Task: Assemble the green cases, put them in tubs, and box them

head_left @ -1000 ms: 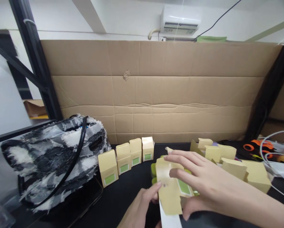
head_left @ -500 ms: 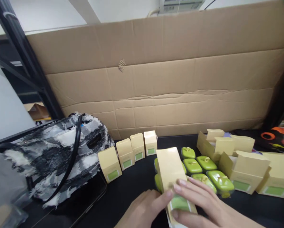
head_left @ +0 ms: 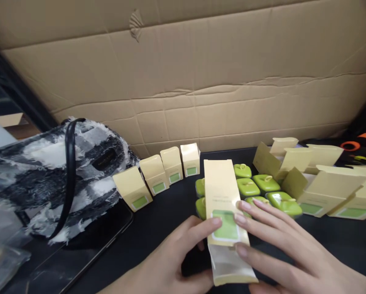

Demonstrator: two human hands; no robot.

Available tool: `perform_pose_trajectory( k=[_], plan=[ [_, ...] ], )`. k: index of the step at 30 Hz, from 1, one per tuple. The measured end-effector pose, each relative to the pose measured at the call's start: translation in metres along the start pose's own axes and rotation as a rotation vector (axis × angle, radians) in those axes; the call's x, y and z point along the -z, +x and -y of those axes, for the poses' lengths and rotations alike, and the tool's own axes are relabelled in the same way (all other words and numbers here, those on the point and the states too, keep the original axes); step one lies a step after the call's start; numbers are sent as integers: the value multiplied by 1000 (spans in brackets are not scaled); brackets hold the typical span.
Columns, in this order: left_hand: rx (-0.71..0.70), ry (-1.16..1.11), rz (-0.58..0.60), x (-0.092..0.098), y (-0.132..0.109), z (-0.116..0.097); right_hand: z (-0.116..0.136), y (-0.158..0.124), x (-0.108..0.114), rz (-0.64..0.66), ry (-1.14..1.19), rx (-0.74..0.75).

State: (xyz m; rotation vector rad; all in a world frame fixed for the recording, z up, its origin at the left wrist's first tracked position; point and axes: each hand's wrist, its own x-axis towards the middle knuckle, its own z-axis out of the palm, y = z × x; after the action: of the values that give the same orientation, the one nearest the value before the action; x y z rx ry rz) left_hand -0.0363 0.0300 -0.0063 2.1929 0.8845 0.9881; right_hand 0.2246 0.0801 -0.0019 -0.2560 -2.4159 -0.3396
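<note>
A pale yellow carton (head_left: pixel 222 183) with a green label is held between my two hands, its near end open and showing a whitish inside flap. My left hand (head_left: pixel 183 249) grips its left side, thumb on the label. On the right side, my right hand (head_left: pixel 280 241) holds the carton with its fingertips along the edge. Behind and beside the carton, several containers with glossy green lids (head_left: pixel 266 183) stand on the black table (head_left: pixel 158 228). The carton hides some of them.
Several small yellow boxes (head_left: pixel 154 175) stand in a curved row at centre left. Open yellow cartons (head_left: pixel 329 185) stand at right. A shaggy black-and-white bag (head_left: pixel 94 167) lies at left. A cardboard sheet (head_left: pixel 183 61) rises behind, with orange-handled items (head_left: pixel 350 145) at far right.
The view has tilted downward. The held carton has turned more upright in the picture, and its open near end with the whitish flap now shows. Both hands still hold it.
</note>
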Motion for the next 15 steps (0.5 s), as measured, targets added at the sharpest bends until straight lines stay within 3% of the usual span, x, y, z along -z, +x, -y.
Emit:
perform_pose_trajectory(
  k=[4, 7, 9, 12, 15],
  plan=[
    [-34, 22, -29, -3, -2, 7, 0, 6, 3, -56, 39, -18],
    [-120, -103, -69, -4, -3, 8, 0, 8, 5, -63, 9, -69],
    [-155, -166, -22, -2, -1, 4, 0, 9, 5, -52, -37, -80],
    [-102, -83, 106, 2, 3, -1, 0, 8, 3, -51, 12, -66],
    [-94, -52, 102, 1, 2, -1, -2, 5, 1, -69, 141, -97]
  ],
)
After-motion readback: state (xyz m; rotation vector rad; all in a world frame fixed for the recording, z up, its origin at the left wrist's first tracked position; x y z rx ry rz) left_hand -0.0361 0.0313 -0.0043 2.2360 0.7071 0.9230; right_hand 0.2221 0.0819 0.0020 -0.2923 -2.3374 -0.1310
